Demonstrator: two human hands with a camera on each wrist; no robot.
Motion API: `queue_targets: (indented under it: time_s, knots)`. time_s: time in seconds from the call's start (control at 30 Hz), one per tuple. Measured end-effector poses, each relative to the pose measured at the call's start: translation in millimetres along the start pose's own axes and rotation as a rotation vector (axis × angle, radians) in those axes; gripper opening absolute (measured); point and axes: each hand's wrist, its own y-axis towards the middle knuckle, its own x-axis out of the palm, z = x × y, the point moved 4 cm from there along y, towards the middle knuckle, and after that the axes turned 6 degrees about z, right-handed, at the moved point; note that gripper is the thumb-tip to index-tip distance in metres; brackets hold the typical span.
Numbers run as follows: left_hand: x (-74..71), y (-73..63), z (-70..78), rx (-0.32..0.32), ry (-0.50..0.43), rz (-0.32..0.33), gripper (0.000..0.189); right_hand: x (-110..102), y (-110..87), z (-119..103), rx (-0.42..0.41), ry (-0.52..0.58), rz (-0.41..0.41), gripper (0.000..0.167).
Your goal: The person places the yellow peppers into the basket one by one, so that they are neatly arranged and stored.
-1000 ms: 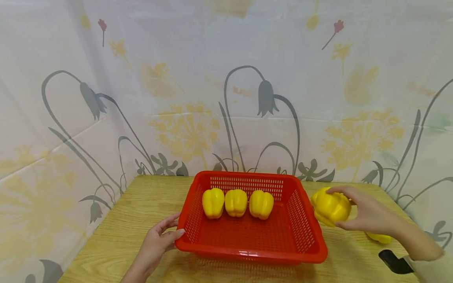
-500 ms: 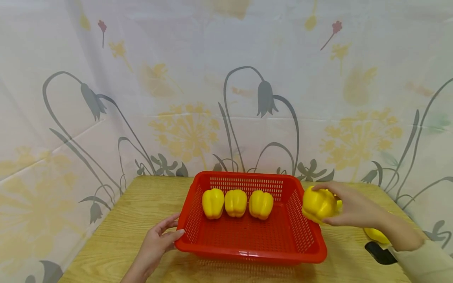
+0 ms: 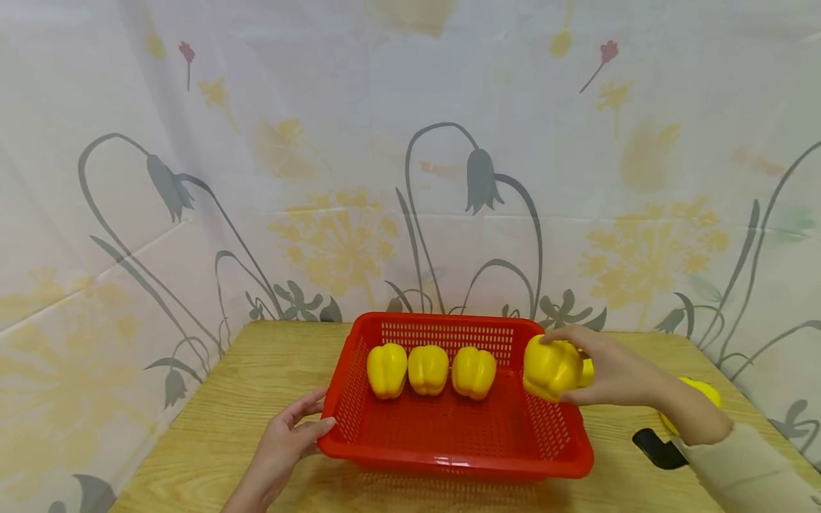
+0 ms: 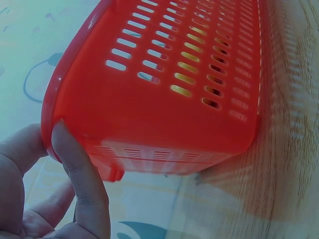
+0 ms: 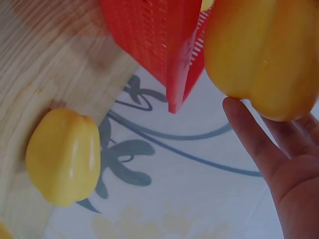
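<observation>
A red plastic basket (image 3: 449, 463) with slotted walls stands on the table, three yellow bell peppers (image 3: 428, 370) lined up inside along its back. My left hand (image 3: 282, 442) pinches the basket's left rim between thumb and fingers; the left wrist view shows the fingertips (image 4: 70, 144) on that rim. My right hand (image 3: 609, 370) grips another yellow bell pepper (image 3: 550, 367), held over the right rim of the basket. In the right wrist view this bell pepper (image 5: 264, 55) fills the upper right, with fingers at its end.
Right of the basket, a yellow bell pepper (image 5: 65, 157) lies on the wooden table (image 3: 269, 356), mostly behind my right hand in the head view. Another yellow bell pepper (image 3: 702, 392) is partly hidden by my forearm. A flower-patterned cloth (image 3: 410, 178) hangs behind the table.
My right hand has carried its bell pepper leftward, from beside the basket to over its right rim. The left hand and basket have stayed in place.
</observation>
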Motion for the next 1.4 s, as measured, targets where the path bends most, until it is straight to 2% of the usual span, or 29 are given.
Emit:
queue_targets:
  time_s: [0.17, 0.4, 0.73, 0.97, 1.4]
  knots:
    - [0.8, 0.0, -0.3, 0.0, 0.006, 0.001, 0.056, 6.0, 7.4, -3.6, 0.015, 0.045, -0.019, 0.067]
    - [1.8, 0.4, -0.1, 0.002, 0.009, 0.0, 0.057, 13.5, 19.1, -11.6, -0.045, 0.051, -0.009, 0.065]
    - [2.2, 1.5, -0.6, 0.009, 0.006, 0.001, 0.057, 29.4, 37.6, -17.2, 0.006, 0.041, -0.037, 0.066]
    - [0.6, 2.5, -2.2, -0.003, 0.002, 0.014, 0.056, 41.0, 51.2, -26.7, 0.004, 0.075, -0.088, 0.066]
    - [0.5, 3.8, -2.9, -0.013, 0.016, 0.015, 0.056, 67.4, 70.4, -40.6, 0.002, 0.163, -0.111, 0.064]
